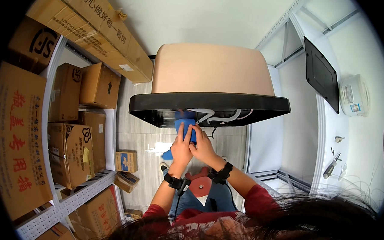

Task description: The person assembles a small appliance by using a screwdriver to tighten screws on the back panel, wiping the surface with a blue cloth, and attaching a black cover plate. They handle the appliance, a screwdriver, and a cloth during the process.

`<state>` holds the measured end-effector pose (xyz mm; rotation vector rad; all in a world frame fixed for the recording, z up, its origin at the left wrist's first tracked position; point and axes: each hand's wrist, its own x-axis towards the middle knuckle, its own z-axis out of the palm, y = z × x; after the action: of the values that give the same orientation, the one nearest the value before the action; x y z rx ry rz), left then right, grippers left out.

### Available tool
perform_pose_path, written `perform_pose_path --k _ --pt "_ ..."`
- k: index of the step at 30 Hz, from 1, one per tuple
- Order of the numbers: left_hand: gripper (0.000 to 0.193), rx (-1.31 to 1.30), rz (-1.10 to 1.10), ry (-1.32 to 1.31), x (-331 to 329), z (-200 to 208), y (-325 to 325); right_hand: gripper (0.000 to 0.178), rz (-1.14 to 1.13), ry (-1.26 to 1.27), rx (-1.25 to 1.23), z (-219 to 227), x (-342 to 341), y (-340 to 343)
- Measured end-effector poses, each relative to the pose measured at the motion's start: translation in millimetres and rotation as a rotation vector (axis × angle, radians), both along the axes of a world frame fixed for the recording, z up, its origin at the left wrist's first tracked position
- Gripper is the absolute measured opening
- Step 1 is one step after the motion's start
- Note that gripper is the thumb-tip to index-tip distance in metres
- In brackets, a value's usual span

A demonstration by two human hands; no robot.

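Observation:
A large appliance housing point(213, 69) with a beige body and a black rim stands in front of me, its open black side facing me. Pale grey hoses point(226, 117) and a thin dark cable point(214, 130) show inside it. Both of my hands are on a blue cloth point(186, 122) at the lower edge of that opening. My left hand point(182, 148) presses its fingers over the cloth, and a loose end hangs beside it. My right hand point(203, 147) grips the cloth's right side, touching the left hand. The cloth's far end is partly in the housing's shadow.
On the right, a white shelf point(334, 156) carries a black panel point(321, 74), a white round container point(354, 96), a screwdriver point(330, 169) and small screws. Racks of cardboard boxes point(72, 155) line the left. A red round object with a hole point(201, 186) is between my legs.

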<state>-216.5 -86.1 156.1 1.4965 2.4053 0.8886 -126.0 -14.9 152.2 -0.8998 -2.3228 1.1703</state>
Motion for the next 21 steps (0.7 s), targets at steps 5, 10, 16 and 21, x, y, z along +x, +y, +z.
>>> perform_pose_path --k 5,10,16,21 --pt "0.063 0.044 0.153 -0.006 -3.7 4.4 -5.3 0.064 0.092 0.014 0.028 6.1 -15.7 -3.9" --pt "0.055 0.13 0.065 -0.032 -9.7 -4.9 3.0 0.062 -0.015 -0.057 0.106 6.5 -18.9 -7.1" --pt "0.054 -0.009 -0.04 -0.208 13.3 -11.8 -18.4 0.06 -0.011 -0.098 0.063 3.5 19.8 -22.5" --pt "0.054 0.11 0.116 -0.097 9.1 -5.5 -42.6 0.06 0.128 0.014 0.042 21.2 9.0 -36.3"
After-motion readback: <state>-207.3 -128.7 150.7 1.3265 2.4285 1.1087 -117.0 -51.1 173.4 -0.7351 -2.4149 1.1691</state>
